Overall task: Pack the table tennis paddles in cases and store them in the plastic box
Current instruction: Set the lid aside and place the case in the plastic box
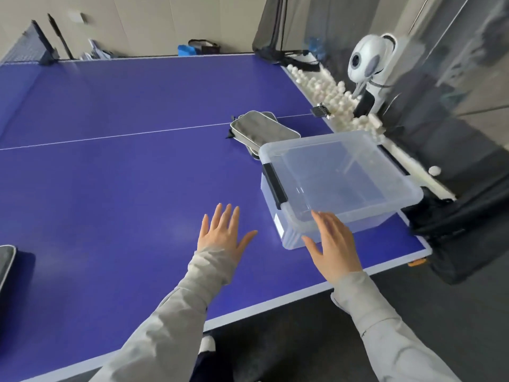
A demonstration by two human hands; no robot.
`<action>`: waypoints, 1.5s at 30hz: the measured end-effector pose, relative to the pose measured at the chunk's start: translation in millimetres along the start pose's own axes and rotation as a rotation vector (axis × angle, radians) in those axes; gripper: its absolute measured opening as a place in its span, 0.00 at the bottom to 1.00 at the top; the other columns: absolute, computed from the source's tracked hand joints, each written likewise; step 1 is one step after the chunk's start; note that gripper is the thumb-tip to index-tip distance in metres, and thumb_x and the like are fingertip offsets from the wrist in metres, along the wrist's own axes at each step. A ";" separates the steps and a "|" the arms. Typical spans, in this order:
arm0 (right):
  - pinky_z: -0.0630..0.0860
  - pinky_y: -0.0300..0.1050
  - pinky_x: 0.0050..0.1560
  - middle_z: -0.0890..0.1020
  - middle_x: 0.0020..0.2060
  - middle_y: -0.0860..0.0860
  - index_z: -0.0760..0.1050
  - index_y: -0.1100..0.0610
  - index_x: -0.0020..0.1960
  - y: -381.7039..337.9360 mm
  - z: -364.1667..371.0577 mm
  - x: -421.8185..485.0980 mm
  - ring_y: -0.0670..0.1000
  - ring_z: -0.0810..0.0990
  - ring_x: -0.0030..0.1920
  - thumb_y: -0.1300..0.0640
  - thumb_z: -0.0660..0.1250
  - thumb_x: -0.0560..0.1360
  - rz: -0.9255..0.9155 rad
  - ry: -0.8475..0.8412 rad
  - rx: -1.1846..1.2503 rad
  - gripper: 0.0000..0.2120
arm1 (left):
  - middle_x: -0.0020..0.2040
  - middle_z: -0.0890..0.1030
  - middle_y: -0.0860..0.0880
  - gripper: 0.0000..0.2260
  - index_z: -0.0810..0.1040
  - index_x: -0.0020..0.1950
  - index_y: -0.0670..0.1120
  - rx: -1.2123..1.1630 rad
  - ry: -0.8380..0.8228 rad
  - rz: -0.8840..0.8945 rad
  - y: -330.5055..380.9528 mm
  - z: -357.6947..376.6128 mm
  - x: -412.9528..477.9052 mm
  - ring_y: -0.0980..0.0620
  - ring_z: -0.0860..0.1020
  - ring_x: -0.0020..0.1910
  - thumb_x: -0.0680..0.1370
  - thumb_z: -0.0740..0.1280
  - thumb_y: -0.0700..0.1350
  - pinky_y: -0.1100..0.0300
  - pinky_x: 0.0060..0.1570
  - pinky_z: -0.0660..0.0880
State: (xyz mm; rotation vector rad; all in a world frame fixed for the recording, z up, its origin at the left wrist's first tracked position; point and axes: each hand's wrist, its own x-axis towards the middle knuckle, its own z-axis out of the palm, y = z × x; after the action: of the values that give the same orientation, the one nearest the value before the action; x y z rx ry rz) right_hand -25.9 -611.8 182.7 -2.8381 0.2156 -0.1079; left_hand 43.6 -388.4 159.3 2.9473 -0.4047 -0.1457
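A clear plastic box (407, 186) with a black latch stands open on the right part of the blue table tennis table (110, 175), and nothing shows inside it. Behind it lie stacked grey paddle cases (259, 129), closed. Another grey case (6, 261) shows at the left edge of the view. My left hand (223, 232) hovers flat with fingers spread over the table, left of the box. My right hand (334, 244) is open with straight fingers at the box's near wall. No paddle is in view.
A white ball-serving machine (370, 64) stands off the table's right end beside a tray of several white balls (330, 92). Black netting (446, 224) hangs at the right corner. The table net (30, 45) is at the far left. The floor is dark.
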 end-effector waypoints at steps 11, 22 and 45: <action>0.61 0.53 0.70 0.68 0.70 0.56 0.61 0.59 0.73 115.3 -38.4 85.8 0.56 0.63 0.72 0.52 0.62 0.78 0.097 0.042 -0.018 0.26 | 0.78 0.49 0.52 0.35 0.46 0.78 0.48 -0.146 -0.045 -0.069 71.1 2.4 105.1 0.53 0.43 0.77 0.77 0.47 0.66 0.52 0.75 0.43; 0.62 0.54 0.68 0.66 0.71 0.59 0.59 0.59 0.74 237.7 -66.0 190.4 0.58 0.63 0.71 0.51 0.62 0.78 0.383 -0.008 0.050 0.28 | 0.62 0.74 0.49 0.32 0.59 0.73 0.54 -0.985 -0.087 -0.508 99.9 28.0 152.7 0.43 0.74 0.59 0.73 0.65 0.62 0.49 0.54 0.74; 0.74 0.44 0.47 0.84 0.47 0.40 0.81 0.43 0.47 322.3 -40.4 257.5 0.43 0.80 0.51 0.50 0.72 0.70 0.492 -0.331 0.933 0.06 | 0.39 0.80 0.48 0.22 0.78 0.51 0.49 -1.422 -0.011 -0.808 116.2 28.0 150.9 0.47 0.77 0.35 0.58 0.74 0.47 0.59 0.35 0.74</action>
State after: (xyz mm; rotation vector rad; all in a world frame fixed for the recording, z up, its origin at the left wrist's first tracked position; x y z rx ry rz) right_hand 180.1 -969.0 140.0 -1.7807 0.5947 0.2899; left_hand 154.8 -544.4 140.9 1.5175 0.6636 -0.3469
